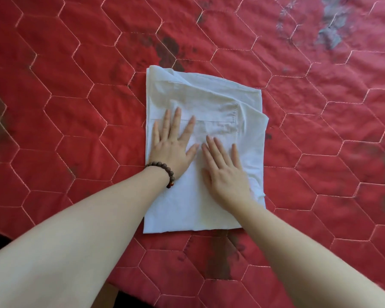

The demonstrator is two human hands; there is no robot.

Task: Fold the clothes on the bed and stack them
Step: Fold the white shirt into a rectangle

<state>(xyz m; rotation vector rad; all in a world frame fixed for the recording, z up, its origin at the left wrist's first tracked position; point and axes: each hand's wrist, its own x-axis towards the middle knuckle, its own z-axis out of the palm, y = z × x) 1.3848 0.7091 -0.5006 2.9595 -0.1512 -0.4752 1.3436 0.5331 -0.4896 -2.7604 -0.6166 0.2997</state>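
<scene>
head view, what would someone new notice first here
A white folded garment lies in the middle of a red quilted bedspread stitched in hexagons. Both hands press flat on it, the left hand with a beaded bracelet at its wrist, the right hand beside it.

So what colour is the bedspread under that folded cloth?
Red bedspread, quilted with pale hexagon stitching and dark faded prints; the head view shows it.

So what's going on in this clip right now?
A person is pressing both hands flat on a folded white garment lying on a red quilted bedspread. The left hand, with a bead bracelet at the wrist, and the right hand have straight fingers, gripping nothing. No other clothes or stack are in view.
</scene>
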